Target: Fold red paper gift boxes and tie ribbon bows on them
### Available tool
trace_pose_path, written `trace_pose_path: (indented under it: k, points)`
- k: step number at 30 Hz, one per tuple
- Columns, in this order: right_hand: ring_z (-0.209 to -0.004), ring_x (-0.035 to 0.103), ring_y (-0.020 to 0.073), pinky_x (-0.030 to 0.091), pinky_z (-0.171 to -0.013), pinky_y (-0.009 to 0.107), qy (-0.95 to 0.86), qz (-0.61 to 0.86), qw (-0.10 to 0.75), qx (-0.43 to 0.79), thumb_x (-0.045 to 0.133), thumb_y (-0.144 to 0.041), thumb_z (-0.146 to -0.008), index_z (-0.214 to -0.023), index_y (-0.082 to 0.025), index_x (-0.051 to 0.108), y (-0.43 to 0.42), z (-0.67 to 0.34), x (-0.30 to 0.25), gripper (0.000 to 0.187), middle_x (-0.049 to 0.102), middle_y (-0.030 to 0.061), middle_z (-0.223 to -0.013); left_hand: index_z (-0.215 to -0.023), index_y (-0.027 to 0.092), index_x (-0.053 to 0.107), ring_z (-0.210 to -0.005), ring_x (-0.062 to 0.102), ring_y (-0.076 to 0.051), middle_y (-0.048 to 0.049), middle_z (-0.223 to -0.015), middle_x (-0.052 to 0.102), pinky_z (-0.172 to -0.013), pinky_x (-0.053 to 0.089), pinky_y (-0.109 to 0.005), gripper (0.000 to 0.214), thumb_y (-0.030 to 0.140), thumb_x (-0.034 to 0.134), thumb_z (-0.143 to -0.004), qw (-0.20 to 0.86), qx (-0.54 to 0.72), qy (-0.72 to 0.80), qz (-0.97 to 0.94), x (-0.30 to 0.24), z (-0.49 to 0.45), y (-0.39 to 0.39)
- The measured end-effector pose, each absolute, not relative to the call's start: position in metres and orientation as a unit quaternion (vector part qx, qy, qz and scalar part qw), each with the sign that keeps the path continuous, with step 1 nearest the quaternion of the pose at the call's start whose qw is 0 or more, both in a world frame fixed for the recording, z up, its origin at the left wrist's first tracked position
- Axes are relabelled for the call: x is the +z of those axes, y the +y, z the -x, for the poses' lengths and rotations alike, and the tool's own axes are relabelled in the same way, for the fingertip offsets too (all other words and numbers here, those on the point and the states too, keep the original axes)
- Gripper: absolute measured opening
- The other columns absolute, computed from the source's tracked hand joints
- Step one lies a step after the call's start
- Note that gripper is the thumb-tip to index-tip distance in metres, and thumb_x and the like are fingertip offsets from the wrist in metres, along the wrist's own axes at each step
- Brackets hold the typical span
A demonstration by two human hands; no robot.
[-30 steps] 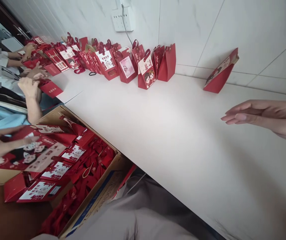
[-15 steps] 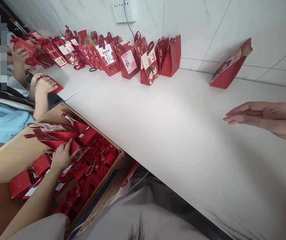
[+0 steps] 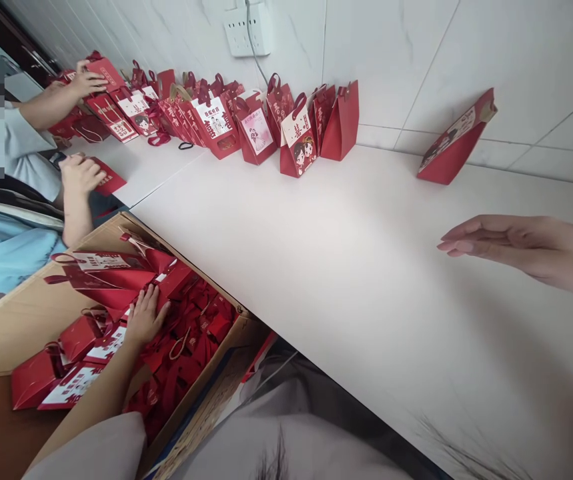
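My left hand [image 3: 146, 318] reaches down into a cardboard box [image 3: 86, 233], fingers spread over a pile of red gift boxes [image 3: 176, 277]. It seems to rest on them; nothing is visibly gripped. Several of these have ribbon handles and white printed panels. My right hand [image 3: 511, 250] hovers over the white table [image 3: 366, 287], its fingers stretched out and holding nothing. Beyond it, by the wall, a red gift box [image 3: 453, 143] with a printed cartoon panel stands at a slant, apart from the others.
A row of red gift boxes [image 3: 256, 127] stands along the tiled wall [image 3: 376, 60]. At the left a co-worker's hands [image 3: 83, 175] handle red boxes. A white power strip [image 3: 247, 30] with a cable hangs on the wall.
My left hand has moved up and right across the boxes in the carton. My right hand is nearly where it was. The co-worker's raised hand has moved right with a red box.
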State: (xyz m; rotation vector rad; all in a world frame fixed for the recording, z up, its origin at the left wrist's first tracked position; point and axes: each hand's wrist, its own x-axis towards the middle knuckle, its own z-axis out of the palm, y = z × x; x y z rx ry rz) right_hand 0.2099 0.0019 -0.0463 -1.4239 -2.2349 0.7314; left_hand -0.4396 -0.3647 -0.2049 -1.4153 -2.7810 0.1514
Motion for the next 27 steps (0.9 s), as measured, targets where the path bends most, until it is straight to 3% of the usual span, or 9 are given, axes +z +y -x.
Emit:
trace_pose_path:
  k: [3, 7, 11, 21, 27]
  points:
    - [-0.099, 0.068, 0.0245, 0.052, -0.068, 0.032, -0.823, 0.455, 0.059, 0.336, 0.062, -0.062, -0.080, -0.109, -0.039, 0.068, 0.003, -0.213, -0.046, 0.037, 0.070, 0.0081, -0.115, -0.152, 0.012, 0.021, -0.147, 0.017, -0.034, -0.0146, -0.159, 0.018, -0.117, 0.011, -0.057, 0.071, 0.050, 0.032, -0.093, 0.057, 0.024, -0.873, 0.484, -0.209, 0.447, -0.365]
    - [-0.106, 0.065, 0.0225, 0.053, -0.071, 0.027, -0.814, 0.477, 0.041, 0.329, 0.057, -0.064, -0.083, -0.113, -0.042, 0.062, -0.001, -0.211, -0.042, 0.038, 0.068, -0.0019, -0.119, -0.153, 0.014, 0.020, -0.147, 0.019, -0.028, -0.0112, -0.159, 0.023, -0.119, 0.019, -0.048, 0.070, 0.050, 0.029, -0.093, 0.036, -0.010, -0.834, 0.551, -0.223, 0.470, -0.363]
    - [-0.104, 0.065, 0.0203, 0.053, -0.066, 0.023, -0.809, 0.483, 0.034, 0.333, 0.056, -0.065, -0.083, -0.113, -0.043, 0.062, -0.005, -0.207, -0.038, 0.038, 0.068, -0.0049, -0.118, -0.152, 0.014, 0.022, -0.147, 0.021, -0.025, -0.0099, -0.158, 0.026, -0.120, 0.023, -0.042, 0.066, 0.046, 0.022, -0.095, -0.007, -0.018, -0.828, 0.561, -0.241, 0.497, -0.366]
    - [-0.102, 0.066, 0.0184, 0.053, -0.070, 0.024, -0.812, 0.475, 0.049, 0.335, 0.056, -0.064, -0.084, -0.110, -0.043, 0.063, -0.006, -0.206, -0.037, 0.034, 0.068, -0.0026, -0.117, -0.154, 0.014, 0.016, -0.147, 0.019, -0.022, -0.0092, -0.159, 0.022, -0.120, 0.021, -0.040, 0.065, 0.042, 0.022, -0.095, -0.008, -0.015, -0.829, 0.559, -0.249, 0.505, -0.369]
    - [-0.104, 0.065, 0.0202, 0.052, -0.071, 0.026, -0.813, 0.469, 0.056, 0.340, 0.054, -0.062, -0.085, -0.111, -0.042, 0.063, -0.008, -0.206, -0.033, 0.034, 0.067, -0.0004, -0.119, -0.154, 0.014, 0.016, -0.147, 0.021, -0.024, -0.0099, -0.159, 0.020, -0.120, 0.022, -0.042, 0.071, 0.050, 0.026, -0.094, -0.021, -0.009, -0.836, 0.548, -0.233, 0.496, -0.364]
